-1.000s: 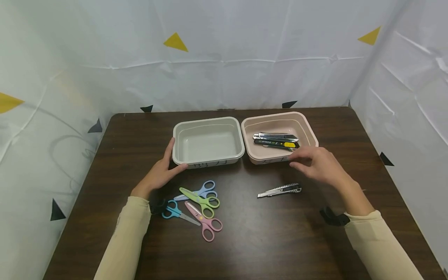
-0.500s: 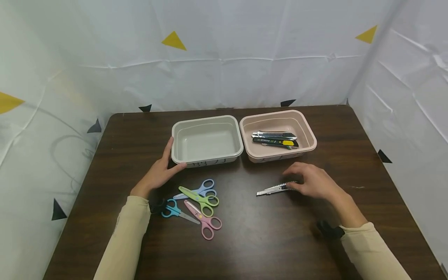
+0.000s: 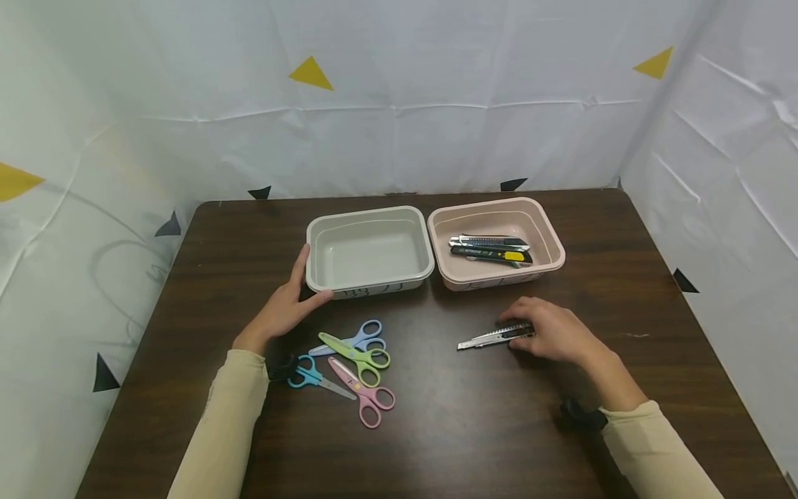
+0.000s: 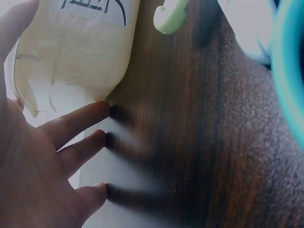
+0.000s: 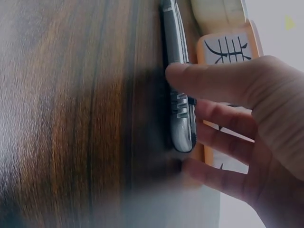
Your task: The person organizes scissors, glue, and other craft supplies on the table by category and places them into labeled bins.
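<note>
My right hand [image 3: 551, 330] pinches the handle end of a silver and black snap-off utility knife [image 3: 492, 337] on the table. In the right wrist view the thumb lies along one side of the knife [image 5: 180, 114], with the fingers on the other. My left hand [image 3: 280, 312] rests with straight, spread fingers against the near left corner of a pale grey bin [image 3: 374, 286]. Several scissors lie in front of it: blue-violet [image 3: 359, 340], green [image 3: 349, 350], pink [image 3: 358, 388] and turquoise [image 3: 314, 376].
A pink bin [image 3: 548, 260] stands right beside the grey one and holds several utility knives [image 3: 491, 253]. Both bins carry handwritten marks on their front walls. White sheeting [image 3: 399, 145] rises behind and at both sides of the dark wooden table [image 3: 455, 443].
My right hand has come down from the pink bin's front rim to the utility knife on the table and taken hold of its handle end. The left hand stays at the grey bin.
</note>
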Tool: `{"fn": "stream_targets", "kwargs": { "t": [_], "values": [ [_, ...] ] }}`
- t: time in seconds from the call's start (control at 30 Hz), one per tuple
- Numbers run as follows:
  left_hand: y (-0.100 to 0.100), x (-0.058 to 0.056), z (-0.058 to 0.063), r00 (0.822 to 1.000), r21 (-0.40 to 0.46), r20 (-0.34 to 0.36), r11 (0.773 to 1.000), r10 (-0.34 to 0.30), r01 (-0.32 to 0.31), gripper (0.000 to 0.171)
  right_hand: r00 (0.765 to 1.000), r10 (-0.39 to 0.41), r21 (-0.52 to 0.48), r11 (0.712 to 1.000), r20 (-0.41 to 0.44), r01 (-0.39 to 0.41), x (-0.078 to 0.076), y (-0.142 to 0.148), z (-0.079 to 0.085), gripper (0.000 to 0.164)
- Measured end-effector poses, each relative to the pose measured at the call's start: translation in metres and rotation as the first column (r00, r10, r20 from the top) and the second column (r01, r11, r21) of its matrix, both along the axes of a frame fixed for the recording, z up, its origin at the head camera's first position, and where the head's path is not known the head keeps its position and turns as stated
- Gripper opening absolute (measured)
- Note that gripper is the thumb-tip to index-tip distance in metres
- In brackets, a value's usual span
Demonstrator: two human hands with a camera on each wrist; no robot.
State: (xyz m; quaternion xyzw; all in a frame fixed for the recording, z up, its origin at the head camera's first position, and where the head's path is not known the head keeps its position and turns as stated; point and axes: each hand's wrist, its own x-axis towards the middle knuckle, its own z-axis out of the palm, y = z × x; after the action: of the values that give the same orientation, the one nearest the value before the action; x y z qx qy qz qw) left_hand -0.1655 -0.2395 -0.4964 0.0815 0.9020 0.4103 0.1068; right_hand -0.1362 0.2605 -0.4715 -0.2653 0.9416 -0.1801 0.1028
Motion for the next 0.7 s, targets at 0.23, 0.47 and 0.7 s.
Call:
{"fn": "stream_targets", "kwargs": {
  "t": [0.23,0.47,0.7],
  "values": [
    [0.0,0.0,0.0,1.0,0.0,0.0,1.0,0.0,0.0,0.097,0.998,0.019,0.044,0.999,-0.06,-0.016,0.001,-0.005,-0.001,0.04],
    [-0.001,0.0,-0.002,1.0,0.0,0.004,1.0,0.003,-0.003,0.097,0.998,0.018,0.074,0.997,-0.059,-0.013,0.003,-0.009,0.0,0.038],
    [0.0,0.0,-0.001,1.0,-0.006,0.007,1.0,0.011,-0.011,0.097,0.997,0.041,0.096,0.995,-0.067,-0.035,0.004,-0.013,0.003,0.036]
  ]
}}
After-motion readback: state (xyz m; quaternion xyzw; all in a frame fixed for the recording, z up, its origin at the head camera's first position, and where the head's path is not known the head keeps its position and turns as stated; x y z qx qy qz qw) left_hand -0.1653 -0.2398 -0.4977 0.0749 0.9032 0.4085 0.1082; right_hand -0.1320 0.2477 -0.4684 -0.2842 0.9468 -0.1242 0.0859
